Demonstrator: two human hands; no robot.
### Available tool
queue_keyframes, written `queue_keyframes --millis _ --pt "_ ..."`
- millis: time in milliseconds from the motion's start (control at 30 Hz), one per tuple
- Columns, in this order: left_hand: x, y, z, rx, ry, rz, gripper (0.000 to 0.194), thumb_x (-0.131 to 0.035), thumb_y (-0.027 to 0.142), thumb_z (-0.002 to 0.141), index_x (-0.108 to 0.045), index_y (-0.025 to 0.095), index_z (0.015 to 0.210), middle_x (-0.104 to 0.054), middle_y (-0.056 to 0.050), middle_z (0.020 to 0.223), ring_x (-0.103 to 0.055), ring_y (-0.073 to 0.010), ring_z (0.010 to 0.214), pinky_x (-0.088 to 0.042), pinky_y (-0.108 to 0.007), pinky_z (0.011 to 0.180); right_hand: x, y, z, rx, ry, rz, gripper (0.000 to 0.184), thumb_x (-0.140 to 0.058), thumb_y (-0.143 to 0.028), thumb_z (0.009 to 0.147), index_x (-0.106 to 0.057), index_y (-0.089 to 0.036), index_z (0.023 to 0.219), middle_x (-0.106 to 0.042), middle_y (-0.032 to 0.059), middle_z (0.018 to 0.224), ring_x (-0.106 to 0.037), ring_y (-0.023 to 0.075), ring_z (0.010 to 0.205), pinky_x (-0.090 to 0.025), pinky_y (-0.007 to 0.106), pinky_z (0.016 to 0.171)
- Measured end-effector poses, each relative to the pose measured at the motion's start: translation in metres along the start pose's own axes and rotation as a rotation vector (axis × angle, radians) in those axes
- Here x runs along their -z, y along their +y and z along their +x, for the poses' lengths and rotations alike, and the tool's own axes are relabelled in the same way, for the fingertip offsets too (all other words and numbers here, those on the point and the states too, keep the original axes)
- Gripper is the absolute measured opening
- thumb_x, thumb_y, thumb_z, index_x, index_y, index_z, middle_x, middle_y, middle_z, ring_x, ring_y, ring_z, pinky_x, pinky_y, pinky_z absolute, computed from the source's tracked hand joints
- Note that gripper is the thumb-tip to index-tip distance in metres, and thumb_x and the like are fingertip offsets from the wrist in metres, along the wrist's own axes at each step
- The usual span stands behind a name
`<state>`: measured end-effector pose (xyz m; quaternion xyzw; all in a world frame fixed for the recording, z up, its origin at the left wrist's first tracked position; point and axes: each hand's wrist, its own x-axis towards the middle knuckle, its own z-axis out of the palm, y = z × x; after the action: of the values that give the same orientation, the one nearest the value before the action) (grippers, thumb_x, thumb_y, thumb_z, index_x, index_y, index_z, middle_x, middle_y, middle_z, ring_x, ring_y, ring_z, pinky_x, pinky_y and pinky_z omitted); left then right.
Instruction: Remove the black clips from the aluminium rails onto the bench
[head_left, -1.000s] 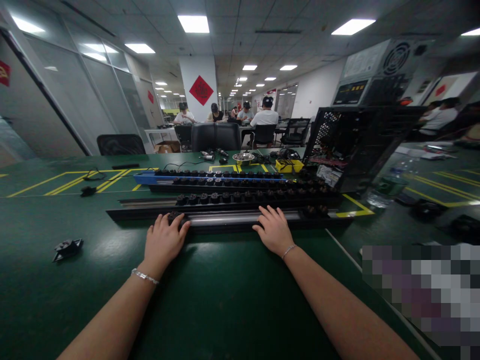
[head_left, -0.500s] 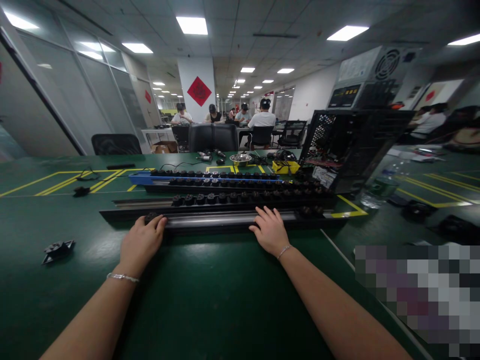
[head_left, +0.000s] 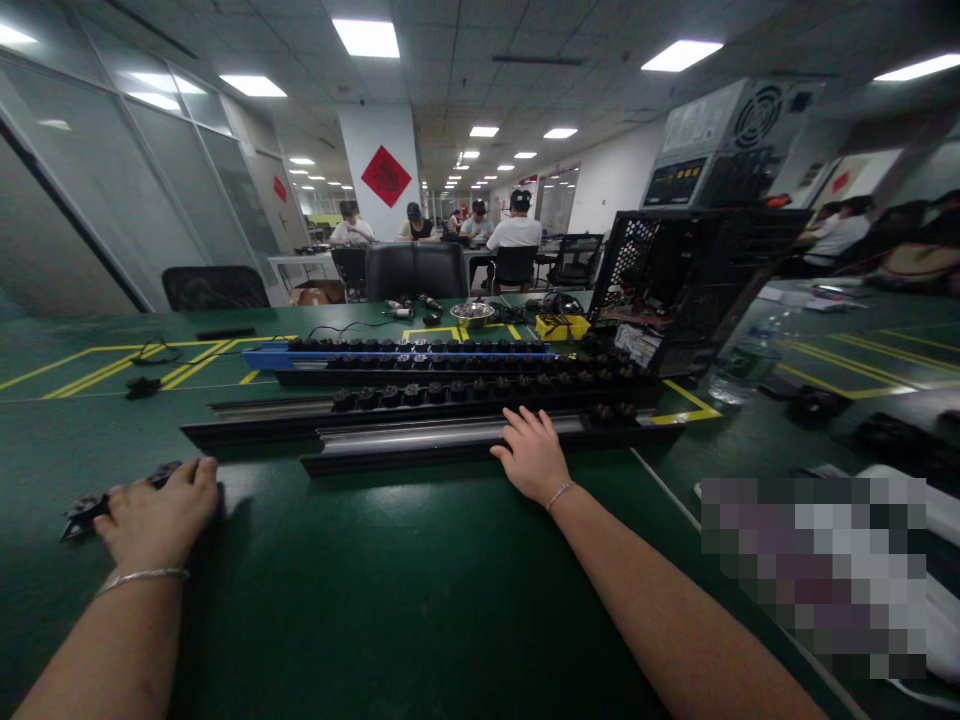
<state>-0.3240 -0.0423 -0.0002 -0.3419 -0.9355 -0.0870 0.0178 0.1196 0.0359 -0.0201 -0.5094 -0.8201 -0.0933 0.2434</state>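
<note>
The right hand (head_left: 531, 455) rests across the front rail (head_left: 412, 438), a dark length with a shiny silver channel, its fingers stretched over the top, a little spread, and the thumb apart from them at the near side; this grip is loose rather than clamped. The front rail lies lengthwise on the green desk (head_left: 420, 600), its left end bare and two dark round parts (head_left: 613, 413) sitting in it to the right of the hand. The left hand (head_left: 159, 522) is well apart from the rail, low over the desk at the left, fingers bent and pointing away. A black piece (head_left: 84, 513) shows at its left edge, and more dark material shows just past its fingers; the hand covers so much there that I cannot tell whether its grip is closed on anything. Right behind the front rail lies another dark rail (head_left: 240, 434), and beyond that a row of black round parts (head_left: 390, 397) stands in line. Farther back is a blue rail (head_left: 264, 358), with a metal bowl (head_left: 472, 314) and a yellow tray (head_left: 553, 329) of dark cables behind it. To the right stands an open computer case (head_left: 724, 275), a boxy metal unit (head_left: 694, 140) on top, with a clear bottle (head_left: 739, 372) near its base.
</note>
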Motion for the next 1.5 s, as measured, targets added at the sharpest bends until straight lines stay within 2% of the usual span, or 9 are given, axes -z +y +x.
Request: queue_keyframes --millis 233,367,567,667,800,900,1000,1167,1500 --pt "-0.002 -0.01 0.008 0.164 -0.024 -0.093 0.065 -0.019 0.057 0.083 -0.043 0.025 0.134 -0.028 -0.019 0.146 -0.018 -0.0377 0.135 -0.021 -0.057 0.101 0.0 0.001 0.0 -0.002 0.005 0.021 0.019 -0.053 -0.036 0.084 -0.064 -0.02 0.088 -0.052 0.0073 0.132 -0.039 0.0293 0.127 -0.022 0.052 0.107" --pt "-0.004 -0.014 0.005 0.172 -0.031 -0.143 0.067 -0.019 0.059 0.082 -0.041 0.024 0.135 -0.019 -0.018 0.15 -0.01 -0.0379 0.138 -0.017 -0.057 0.103 0.001 0.002 -0.001 -0.01 0.004 0.022 0.019 -0.054 -0.035 0.083 -0.064 -0.02 0.088 -0.052 0.0068 0.132 -0.039 0.0292 0.127 -0.021 0.051 0.107" --pt "-0.013 -0.007 0.007 0.097 0.182 -0.184 0.072 -0.022 0.068 0.078 -0.042 0.027 0.133 0.001 -0.007 0.155 -0.001 -0.0422 0.137 -0.018 -0.064 0.101 0.003 0.0 -0.001 -0.041 0.019 0.069 0.02 -0.056 -0.037 0.081 -0.064 -0.02 0.088 -0.055 0.0066 0.129 -0.042 0.0277 0.124 -0.022 0.05 0.106" --pt "-0.009 0.016 -0.004 -0.042 0.267 -0.186 0.07 -0.018 0.064 0.083 -0.042 0.022 0.134 0.0 -0.011 0.155 -0.002 -0.0454 0.136 -0.018 -0.066 0.1 0.006 0.001 0.0 -0.057 0.07 0.107 0.019 -0.054 -0.038 0.082 -0.063 -0.021 0.085 -0.061 0.0059 0.121 -0.047 0.0248 0.119 -0.025 0.047 0.104" --pt "-0.001 0.063 -0.044 -0.475 0.401 -0.157 0.062 -0.024 0.052 0.089 -0.04 0.015 0.136 -0.01 -0.018 0.153 -0.006 -0.0425 0.137 -0.021 -0.062 0.103 0.016 0.011 0.004 -0.122 0.18 0.084 0.017 -0.05 -0.029 0.082 -0.062 -0.02 0.089 -0.064 0.0072 0.109 -0.051 0.023 0.108 -0.031 0.041 0.098" --pt "-0.002 0.099 -0.084 -0.816 0.367 -0.153 0.056 -0.027 0.045 0.091 -0.042 0.013 0.135 -0.025 -0.019 0.149 -0.016 -0.0337 0.138 -0.027 -0.052 0.106 0.026 0.027 0.004 -0.281 0.25 -0.027 0.021 -0.047 -0.022 0.079 -0.062 -0.019 0.093 -0.063 0.0081 0.106 -0.051 0.0235 0.097 -0.036 0.038 0.085" --pt "-0.01 0.123 -0.117 -1.006 0.295 -0.135 0.052 -0.031 0.045 0.09 -0.042 0.021 0.135 -0.027 -0.014 0.149 -0.017 -0.0293 0.139 -0.027 -0.048 0.108 0.032 0.046 0.001 -0.442 0.318 -0.154 0.028 -0.047 -0.022 0.076 -0.061 -0.019 0.1 -0.058 0.011 0.108 -0.047 0.0266 0.095 -0.036 0.038 0.076" --pt "-0.023 0.132 -0.136 -1.09 0.266 -0.091 0.052 -0.035 0.045 0.09 -0.039 0.024 0.137 -0.031 -0.013 0.147 -0.021 -0.0298 0.137 -0.028 -0.051 0.107 0.033 0.069 -0.004 -0.613 0.329 -0.229 0.036 -0.05 -0.023 0.073 -0.058 -0.016 0.107 -0.053 0.0141 0.108 -0.044 0.0279 0.096 -0.035 0.038 0.073" --pt "-0.024 0.13 -0.134 -1.087 0.243 -0.072 0.049 -0.036 0.044 0.089 -0.042 0.024 0.134 -0.04 -0.013 0.142 -0.034 -0.028 0.132 -0.032 -0.049 0.105 0.029 0.072 -0.005 -0.687 0.286 -0.261 0.04 -0.049 -0.021 0.074 -0.056 -0.015 0.113 -0.055 0.0149 0.107 -0.045 0.0292 0.096 -0.036 0.038 0.073"
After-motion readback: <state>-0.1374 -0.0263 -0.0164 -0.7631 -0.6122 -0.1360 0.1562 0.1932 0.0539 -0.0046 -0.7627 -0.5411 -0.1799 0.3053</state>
